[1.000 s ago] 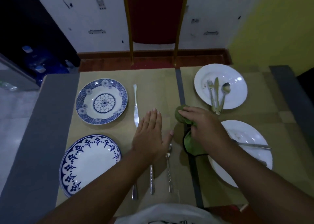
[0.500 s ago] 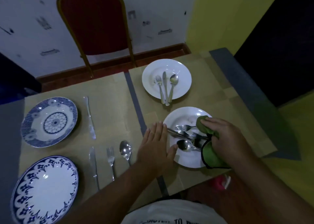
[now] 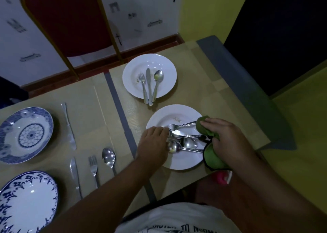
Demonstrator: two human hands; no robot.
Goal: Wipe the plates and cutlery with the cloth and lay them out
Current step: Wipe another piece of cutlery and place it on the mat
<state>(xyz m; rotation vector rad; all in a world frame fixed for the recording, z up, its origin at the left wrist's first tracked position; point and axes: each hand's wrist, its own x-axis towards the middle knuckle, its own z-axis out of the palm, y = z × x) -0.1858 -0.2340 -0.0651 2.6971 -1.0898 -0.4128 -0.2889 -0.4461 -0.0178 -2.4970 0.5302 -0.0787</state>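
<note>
A near white plate (image 3: 178, 115) holds a fork (image 3: 177, 126), a knife and two spoons (image 3: 189, 143). My left hand (image 3: 153, 143) rests on the plate's left rim, fingertips on the cutlery ends; whether it grips one is unclear. My right hand (image 3: 228, 140) is closed on a green cloth (image 3: 213, 157) at the plate's right edge. A far white plate (image 3: 132, 77) carries a fork, knife and spoon. On the left mat lie a knife (image 3: 75, 175), a fork (image 3: 93, 169), a spoon (image 3: 108, 157) and another knife (image 3: 68, 125), beside two blue-patterned plates (image 3: 10, 133) (image 3: 26, 202).
A red chair with a gold frame (image 3: 69, 20) stands at the table's far side. The grey table border (image 3: 247, 84) runs along the right, with the edge near my right arm. A pink object (image 3: 222, 178) shows below the table edge.
The view has swung right. My left hand has moved from the mat onto the near white plate's cutlery. My right hand with the cloth has shifted to the plate's right edge.
</note>
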